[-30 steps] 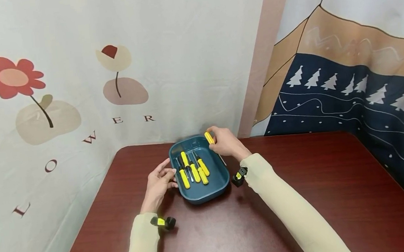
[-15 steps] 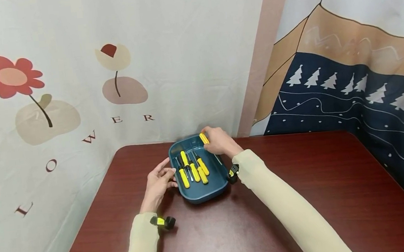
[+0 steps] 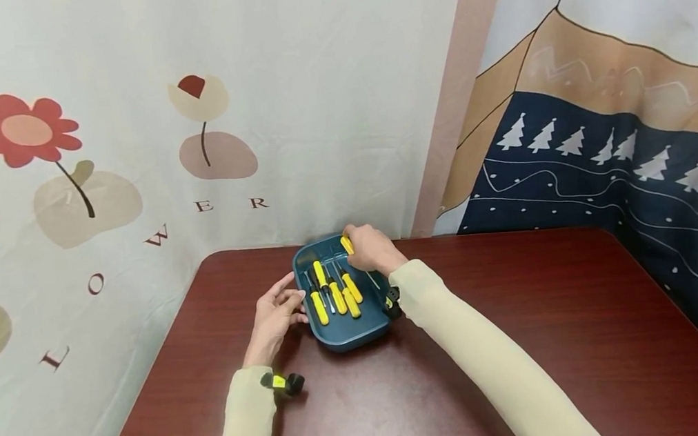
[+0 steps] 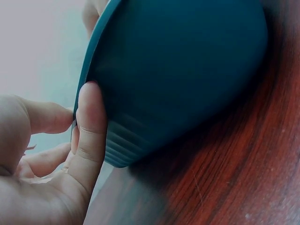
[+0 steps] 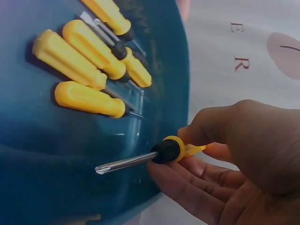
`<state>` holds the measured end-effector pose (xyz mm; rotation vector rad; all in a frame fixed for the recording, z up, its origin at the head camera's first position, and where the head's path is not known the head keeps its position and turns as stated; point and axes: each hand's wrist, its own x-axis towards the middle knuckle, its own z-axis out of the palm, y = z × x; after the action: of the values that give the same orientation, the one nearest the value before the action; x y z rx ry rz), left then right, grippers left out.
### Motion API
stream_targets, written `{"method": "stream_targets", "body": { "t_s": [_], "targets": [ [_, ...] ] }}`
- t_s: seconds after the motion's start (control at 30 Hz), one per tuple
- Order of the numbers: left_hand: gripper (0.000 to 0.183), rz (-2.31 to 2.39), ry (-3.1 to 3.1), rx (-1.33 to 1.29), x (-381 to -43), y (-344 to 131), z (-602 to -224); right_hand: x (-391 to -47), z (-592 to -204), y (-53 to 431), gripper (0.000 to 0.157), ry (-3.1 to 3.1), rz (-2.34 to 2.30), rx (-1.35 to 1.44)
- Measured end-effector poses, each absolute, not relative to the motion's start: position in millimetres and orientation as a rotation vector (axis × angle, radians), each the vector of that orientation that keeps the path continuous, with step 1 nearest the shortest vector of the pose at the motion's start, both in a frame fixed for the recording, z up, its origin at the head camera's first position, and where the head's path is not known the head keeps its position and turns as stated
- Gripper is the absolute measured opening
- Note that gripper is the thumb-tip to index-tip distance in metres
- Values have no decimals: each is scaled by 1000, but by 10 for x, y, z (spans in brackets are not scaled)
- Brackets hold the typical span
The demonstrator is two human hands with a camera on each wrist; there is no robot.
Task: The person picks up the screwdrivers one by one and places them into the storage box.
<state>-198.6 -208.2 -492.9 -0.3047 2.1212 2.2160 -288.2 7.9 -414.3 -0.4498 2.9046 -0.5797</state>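
A blue tray [image 3: 359,331] with raised walls stands near the table's back edge. Several yellow-handled screwdrivers [image 3: 336,298] lie side by side in its left half. My left hand [image 3: 273,319] pinches the tray's left rim; in the left wrist view the thumb and a finger [image 4: 91,117] are on either side of that rim. Over the tray's far right part, my right hand [image 3: 373,249] holds one more screwdriver [image 5: 168,150] by its yellow handle. The right wrist view shows its cross-shaped tip pointing away from the fingers, above the tray floor.
The dark red wooden table [image 3: 519,314] extends widely to the right and in front of the tray. A printed curtain [image 3: 327,109] hangs right behind the table's back edge, and a dark blue one with trees [image 3: 601,175] borders the right side.
My right hand has moved left with the screwdriver, from the tray's right rim to over its inside. My left hand stays on the rim, and the other screwdrivers have not moved.
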Motion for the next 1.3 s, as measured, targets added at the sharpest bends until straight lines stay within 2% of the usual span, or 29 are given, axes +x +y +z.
{"method": "stream_targets", "body": {
  "t_s": [0.57, 0.7, 0.9, 1.03, 1.3],
  "targets": [
    [58, 2239, 2133, -288, -2012, -2083, -4952, -2890, -4282, -144, 49, 2932, -155, -526],
    [59, 2228, 2137, -288, -1997, -2081, -4945, -2900, -4318, -189, 37, 2914, -149, -494],
    [59, 2221, 2139, -282, -1988, -2065, -4944, -2922, -4377, -230, 8, 2860, -126, -461],
    [58, 2220, 2140, -277, -1988, -2051, -4940, -2959, -4402, -240, 17, 2823, -102, -454],
    [58, 2232, 2144, -291, -1990, -2073, -4944, -2944, -4416, -267, 22, 2839, -82, -511]
  ]
}}
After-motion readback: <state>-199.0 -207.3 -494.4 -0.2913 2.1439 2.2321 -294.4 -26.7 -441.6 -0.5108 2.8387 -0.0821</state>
